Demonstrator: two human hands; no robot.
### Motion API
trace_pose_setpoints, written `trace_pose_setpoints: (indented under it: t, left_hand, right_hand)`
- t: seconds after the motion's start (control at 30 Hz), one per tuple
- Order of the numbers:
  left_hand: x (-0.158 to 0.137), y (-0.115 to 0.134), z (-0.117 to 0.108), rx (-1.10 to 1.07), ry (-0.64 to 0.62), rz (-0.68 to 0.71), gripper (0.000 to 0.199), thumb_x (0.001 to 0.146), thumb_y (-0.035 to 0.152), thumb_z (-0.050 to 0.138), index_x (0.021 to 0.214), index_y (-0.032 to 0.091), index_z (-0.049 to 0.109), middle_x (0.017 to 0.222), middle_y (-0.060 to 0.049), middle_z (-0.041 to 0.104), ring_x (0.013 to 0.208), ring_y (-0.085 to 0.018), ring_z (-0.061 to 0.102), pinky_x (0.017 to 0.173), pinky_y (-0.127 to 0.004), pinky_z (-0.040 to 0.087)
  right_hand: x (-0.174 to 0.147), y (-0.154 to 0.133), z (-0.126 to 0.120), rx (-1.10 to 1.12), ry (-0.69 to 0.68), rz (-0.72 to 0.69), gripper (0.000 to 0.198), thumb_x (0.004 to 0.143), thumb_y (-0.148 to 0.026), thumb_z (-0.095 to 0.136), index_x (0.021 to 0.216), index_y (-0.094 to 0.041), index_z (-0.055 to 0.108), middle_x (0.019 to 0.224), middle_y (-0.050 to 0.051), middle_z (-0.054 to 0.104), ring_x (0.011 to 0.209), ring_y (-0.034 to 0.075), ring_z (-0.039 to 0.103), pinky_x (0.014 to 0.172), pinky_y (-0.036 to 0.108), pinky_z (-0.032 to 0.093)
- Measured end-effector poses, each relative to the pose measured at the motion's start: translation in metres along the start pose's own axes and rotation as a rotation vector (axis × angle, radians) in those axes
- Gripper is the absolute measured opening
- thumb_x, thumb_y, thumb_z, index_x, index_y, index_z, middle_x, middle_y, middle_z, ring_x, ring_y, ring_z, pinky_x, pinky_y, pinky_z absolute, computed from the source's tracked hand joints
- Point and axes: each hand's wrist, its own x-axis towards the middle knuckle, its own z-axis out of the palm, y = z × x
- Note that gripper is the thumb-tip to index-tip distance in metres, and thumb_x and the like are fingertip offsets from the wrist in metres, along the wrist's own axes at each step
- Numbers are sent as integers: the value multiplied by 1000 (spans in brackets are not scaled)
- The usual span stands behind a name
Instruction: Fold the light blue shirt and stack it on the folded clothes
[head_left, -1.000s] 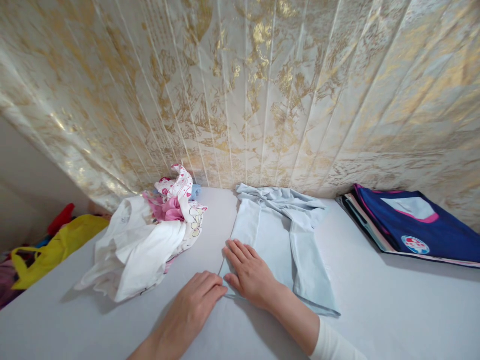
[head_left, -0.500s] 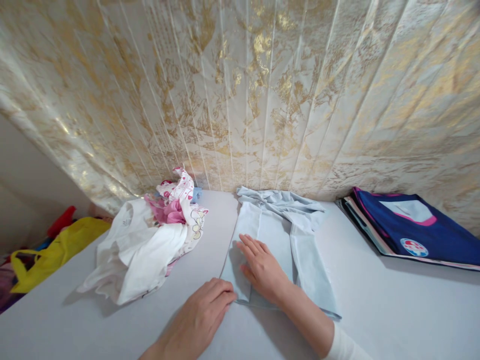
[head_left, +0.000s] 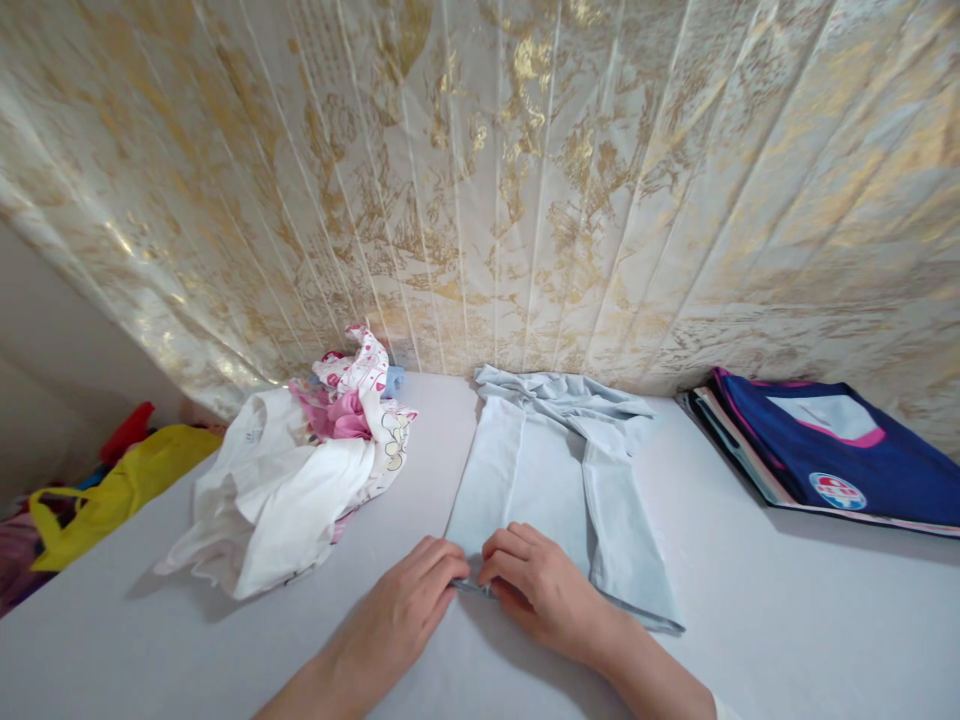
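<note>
A person's two bare hands meet the near hem of a pale blue garment [head_left: 551, 460] laid out on a white surface [head_left: 757, 630]. The left hand [head_left: 409, 600], palm down, pinches the near-left corner between thumb and fingers. Just beside it, the right hand [head_left: 544, 590] bends its fingers over the same hem and grips the cloth, a short stretch of edge showing between the two. A bit of white sleeve [head_left: 724, 710] shows at the right forearm, at the bottom of the view.

The garment lies at the center, between two groups of laundry, its sides turned inward in long panels and its far end bunched in wrinkles close to the curtain. Its near-right corner lies flat, clear of both hands.

To the left, a rumpled white shirt [head_left: 281, 490] spreads at the front of a loose heap. To the right, a folded navy garment [head_left: 877, 450] with pink trim and a round red, white and blue badge tops a stack of folded clothes [head_left: 731, 440]. Beyond the surface's left edge lies a yellow bag [head_left: 135, 490] with a looped handle.

Behind the white shirt sit crumpled pink fabric [head_left: 345, 415] and a white cloth with pink prints [head_left: 367, 365]. A cream curtain [head_left: 510, 180] patterned in gold hangs across the background.
</note>
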Motion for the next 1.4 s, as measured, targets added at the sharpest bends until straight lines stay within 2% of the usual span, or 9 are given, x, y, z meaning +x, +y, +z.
trace_pose_setpoints:
  t: [0.17,0.27,0.4,0.5,0.6,0.73,0.9,1.1,1.4]
  left_hand:
    - [0,-1,1,47,59,86,25,91,0,41,99,19,56,99,-4,61,91,-18,59,79,-29,52]
    - [0,-1,0,48,81,94,24,94,2,40,98,18,56,99,-5,60,92,-17,59,78,-29,53]
    - [0,-2,1,61,110,103,23,95,4,40,97,18,58,99,-5,61,92,-17,59,80,-29,53]
    - [0,-2,1,57,108,92,24,95,5,39,97,18,59,97,-5,60,91,-17,59,79,-29,53]
    - [0,0,0,45,100,78,24,96,7,39,97,18,60,96,-5,60,90,-17,58,78,-28,53]
    - [0,2,-1,34,89,68,24,97,6,39,99,18,60,97,-5,59,91,-17,58,78,-29,53]
    - [-2,2,0,50,54,42,21,95,6,42,98,18,59,97,-4,58,91,-18,57,79,-30,52]
    - [0,1,0,94,51,59,19,97,7,42,97,18,58,96,-4,58,91,-18,57,79,-32,52]
    - [-1,8,0,216,11,75,23,95,2,40,92,17,58,91,-4,58,85,-19,55,75,-33,51]
  right_hand:
    - [-2,0,0,27,7,-17,24,81,-3,51,94,-22,59,94,2,62,82,17,53,76,30,38]
    - [-2,-2,-4,29,-1,-12,27,78,-3,51,95,-22,59,98,2,62,85,17,53,78,31,37]
    - [-1,-8,-12,-16,-24,-4,43,71,-2,49,108,-22,57,106,5,59,88,20,51,79,33,37]
    - [0,-11,-12,-59,-72,-18,40,68,-4,51,104,-21,56,102,5,60,86,20,50,78,34,37]
    - [-1,-9,-6,-108,-87,-22,29,74,-8,55,99,-21,56,98,3,61,87,19,50,78,34,36]
    - [-2,-5,1,-181,-54,-45,12,89,-12,52,93,-20,58,94,3,63,84,18,50,76,33,36]
    - [-1,-4,-1,-153,1,-71,16,96,-14,47,94,-20,62,91,2,65,79,16,51,73,31,38]
    - [-2,-7,-1,-31,33,-66,19,97,-15,45,100,-21,62,94,3,66,80,17,52,73,30,39]
    - [-2,-6,-4,-58,-21,-44,11,91,-17,53,90,-20,63,88,3,64,79,18,50,73,32,38]
